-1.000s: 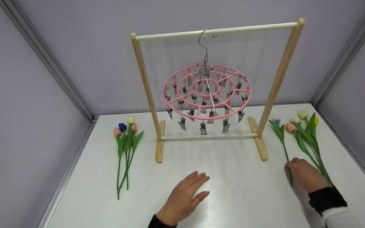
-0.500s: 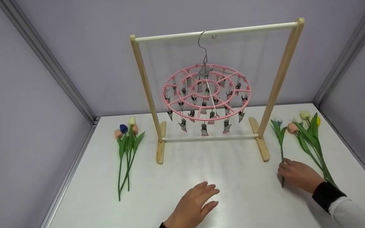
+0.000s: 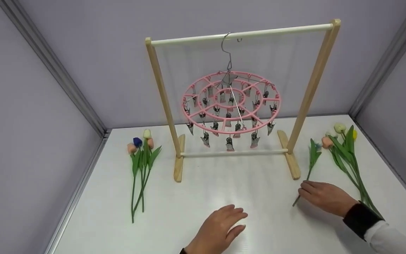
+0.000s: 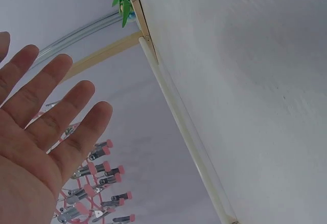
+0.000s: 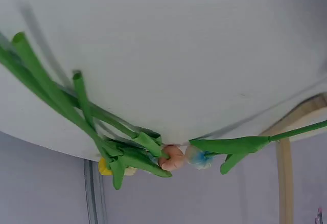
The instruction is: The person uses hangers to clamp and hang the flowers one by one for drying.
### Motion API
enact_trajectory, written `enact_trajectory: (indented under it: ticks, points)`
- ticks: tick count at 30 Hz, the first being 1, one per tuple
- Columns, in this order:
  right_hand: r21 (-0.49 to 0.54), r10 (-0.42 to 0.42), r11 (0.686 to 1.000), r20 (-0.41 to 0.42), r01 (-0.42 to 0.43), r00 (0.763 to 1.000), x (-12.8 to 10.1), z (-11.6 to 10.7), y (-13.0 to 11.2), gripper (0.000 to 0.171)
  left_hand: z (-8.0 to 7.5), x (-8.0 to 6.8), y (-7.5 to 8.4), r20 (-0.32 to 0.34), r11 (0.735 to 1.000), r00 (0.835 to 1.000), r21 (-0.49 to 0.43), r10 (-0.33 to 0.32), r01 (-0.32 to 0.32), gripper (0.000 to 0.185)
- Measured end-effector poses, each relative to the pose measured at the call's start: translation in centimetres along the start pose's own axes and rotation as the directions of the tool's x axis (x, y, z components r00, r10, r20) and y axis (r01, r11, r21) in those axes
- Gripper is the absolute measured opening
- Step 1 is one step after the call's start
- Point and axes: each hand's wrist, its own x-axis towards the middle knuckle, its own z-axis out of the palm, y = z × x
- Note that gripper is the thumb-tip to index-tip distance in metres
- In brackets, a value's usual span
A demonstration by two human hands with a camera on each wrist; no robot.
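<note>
Head view: right hand pinches one green-stemmed artificial tulip, separating it from the bunch; left hand hovers, fingers spread.

A single green-stemmed tulip with a pale blue bud lies tilted at the frame's right, stem end pinched.

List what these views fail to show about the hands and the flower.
- Right hand: fingertips on the flower stem are covered by the hand in the head view; the right wrist view shows no fingers.
- Flower head: blurred in the right wrist view.
- Left hand: wrist cut by the head view's bottom edge.
</note>
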Motion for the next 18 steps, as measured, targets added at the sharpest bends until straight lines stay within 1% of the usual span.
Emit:
enact_trajectory:
  ticks: [2, 4, 6, 8, 10, 12, 16, 17, 18]
  points:
    - [0.019, 0.055, 0.998, -0.068, -0.054, 0.996, 0.9, -0.9, -0.2, 0.049, -0.1, 0.0, 0.0, 0.005, 1.0, 1.0, 0.004, -0.005, 0.005, 0.027]
    - [0.051, 0.127, 0.991, -0.153, -0.121, 0.98, 1.8, -2.0, -0.3, 0.045, -0.2, 0.1, 0.1, 0.001, 1.0, 1.0, 0.007, -0.005, 0.005, 0.027]
    - [0.078, 0.206, 0.978, -0.237, -0.193, 0.949, 2.8, -3.3, -0.3, 0.04, -0.2, 0.2, 0.2, -0.006, 1.0, 1.0, 0.004, -0.004, 0.004, 0.027]
    - [0.111, 0.274, 0.962, -0.319, -0.251, 0.907, 3.6, -4.6, -0.3, 0.036, -0.3, 0.3, 0.2, -0.021, 1.0, 1.0, -0.005, 0.0, 0.0, 0.027]
    - [0.146, 0.333, 0.943, -0.401, -0.299, 0.854, 4.6, -5.9, -0.3, 0.032, -0.3, 0.5, 0.3, -0.039, 1.0, 0.999, -0.008, 0.003, -0.003, 0.027]
    - [0.184, 0.389, 0.921, -0.474, -0.343, 0.79, 5.5, -7.0, -0.4, 0.028, -0.4, 0.7, 0.4, -0.061, 1.0, 0.998, -0.013, 0.007, -0.008, 0.027]
    - [0.292, 0.48, 0.876, -0.6, -0.384, 0.64, 7.7, -8.9, -0.9, 0.02, -0.7, 1.2, 0.7, -0.09, 1.0, 0.996, -0.023, 0.015, -0.017, 0.026]
    - [0.315, 0.497, 0.866, -0.621, -0.388, 0.606, 8.2, -9.3, -1.0, 0.018, -0.8, 1.2, 0.8, -0.094, 0.999, 0.995, -0.029, 0.018, -0.02, 0.026]
    - [0.34, 0.512, 0.858, -0.636, -0.386, 0.577, 8.7, -9.6, -1.2, 0.016, -0.8, 1.3, 0.9, -0.099, 0.999, 0.995, -0.033, 0.023, -0.027, 0.026]
